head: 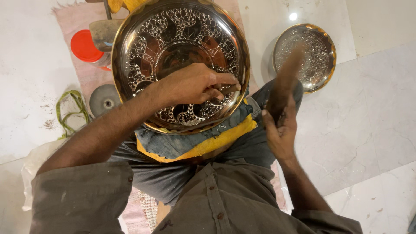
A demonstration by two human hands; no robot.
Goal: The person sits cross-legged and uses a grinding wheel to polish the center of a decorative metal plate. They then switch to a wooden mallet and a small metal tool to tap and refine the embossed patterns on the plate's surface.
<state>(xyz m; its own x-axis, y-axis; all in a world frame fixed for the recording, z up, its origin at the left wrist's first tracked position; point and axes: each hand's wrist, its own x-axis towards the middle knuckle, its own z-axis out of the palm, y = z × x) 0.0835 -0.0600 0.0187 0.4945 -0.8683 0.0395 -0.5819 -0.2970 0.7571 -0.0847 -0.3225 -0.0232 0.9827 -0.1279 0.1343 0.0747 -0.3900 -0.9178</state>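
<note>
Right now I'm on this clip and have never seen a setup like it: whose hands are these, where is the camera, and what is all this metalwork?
There is no machine here. One camera sits on a person's head and looks down at their lap and two bare hands.

The left hand rests on a large engraved metal plate propped on the lap, pinching a small tool against its surface. The right hand grips a dark, blurred wooden mallet, raised beside the plate.

On the pale tiled floor lie a second, smaller engraved plate, a red-lidded container, a grey disc and a green strap.
</note>
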